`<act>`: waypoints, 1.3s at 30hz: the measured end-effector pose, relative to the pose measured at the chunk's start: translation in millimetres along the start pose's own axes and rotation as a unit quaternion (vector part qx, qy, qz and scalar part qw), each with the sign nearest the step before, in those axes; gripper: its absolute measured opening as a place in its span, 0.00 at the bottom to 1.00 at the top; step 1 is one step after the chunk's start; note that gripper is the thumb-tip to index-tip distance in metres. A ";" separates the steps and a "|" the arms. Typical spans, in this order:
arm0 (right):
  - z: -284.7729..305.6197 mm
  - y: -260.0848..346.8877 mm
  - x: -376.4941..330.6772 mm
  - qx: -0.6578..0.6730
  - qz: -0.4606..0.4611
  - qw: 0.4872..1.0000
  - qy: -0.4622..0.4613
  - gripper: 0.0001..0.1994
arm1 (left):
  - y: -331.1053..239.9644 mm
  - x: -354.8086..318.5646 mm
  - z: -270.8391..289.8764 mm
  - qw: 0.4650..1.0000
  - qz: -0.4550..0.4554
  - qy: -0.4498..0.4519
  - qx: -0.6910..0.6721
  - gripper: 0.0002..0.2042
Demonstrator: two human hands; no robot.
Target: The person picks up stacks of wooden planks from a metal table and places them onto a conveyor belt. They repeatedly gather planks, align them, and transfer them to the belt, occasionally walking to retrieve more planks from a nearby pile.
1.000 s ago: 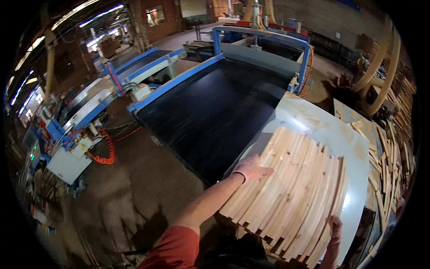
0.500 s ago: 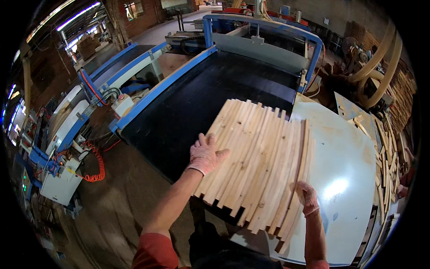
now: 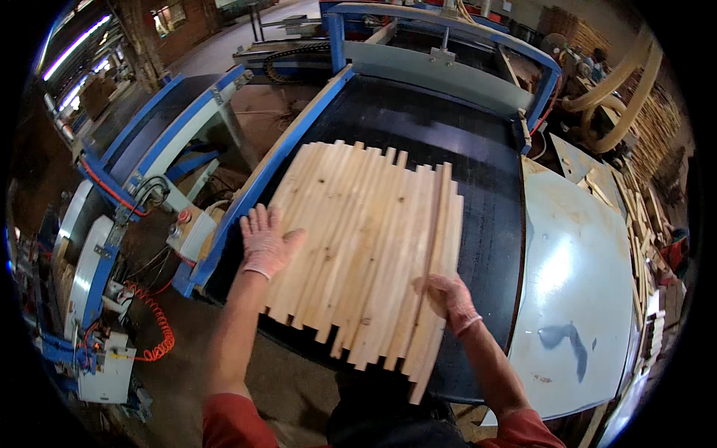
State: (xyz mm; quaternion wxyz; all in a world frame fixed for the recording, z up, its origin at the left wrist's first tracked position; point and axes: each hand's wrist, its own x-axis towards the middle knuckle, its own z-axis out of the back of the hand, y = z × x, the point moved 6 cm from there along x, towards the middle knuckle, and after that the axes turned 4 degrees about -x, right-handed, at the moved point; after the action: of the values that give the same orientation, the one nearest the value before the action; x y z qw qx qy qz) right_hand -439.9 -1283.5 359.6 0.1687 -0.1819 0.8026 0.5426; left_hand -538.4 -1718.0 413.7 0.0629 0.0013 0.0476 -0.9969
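A wide row of pale wooden strips (image 3: 351, 239), laid side by side with uneven ends, rests on the black conveyor belt (image 3: 485, 321). My left hand (image 3: 267, 243), in a pinkish work glove, lies against the row's left edge with its fingers spread. On the opposite side my right hand (image 3: 450, 297), gloved alike, has its fingers bent round the strips near the right edge. Beside its fingertips one strip (image 3: 435, 224) sits raised above its neighbours. The right hand's fingers are partly hidden.
A blue frame rail (image 3: 276, 157) borders the belt on the left, and a blue gantry (image 3: 441, 19) spans its far end. To the right stands a pale, shiny metal table (image 3: 575, 299). Loose wood scraps (image 3: 642, 239) pile up beyond it. A red coiled hose (image 3: 160, 336) hangs at left.
Both hands have shifted the row of strips leftward, off the metal table's edge and onto the belt. The view has also turned somewhat to the right.
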 end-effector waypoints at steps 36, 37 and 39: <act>14.7 -191.1 -191.0 -0.141 0.047 0.966 0.210 0.39 | -323.2 -162.4 -13.7 0.748 -0.465 0.056 -0.470 0.25; 37.3 -197.2 -215.9 -0.108 0.061 0.975 0.184 0.39 | -349.3 -203.1 -21.5 0.711 -0.397 0.148 -0.561 0.25; 80.2 -207.8 -275.7 -0.091 0.139 0.974 0.151 0.25 | -403.0 -286.8 -19.8 0.673 -0.422 0.229 -0.563 0.24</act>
State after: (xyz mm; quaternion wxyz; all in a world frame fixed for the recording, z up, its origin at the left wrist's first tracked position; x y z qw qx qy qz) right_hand -93.5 -1250.4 292.1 -0.0488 -0.1628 0.7837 0.5974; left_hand -304.5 -1282.2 434.6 -0.3883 0.1732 0.6086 -0.6699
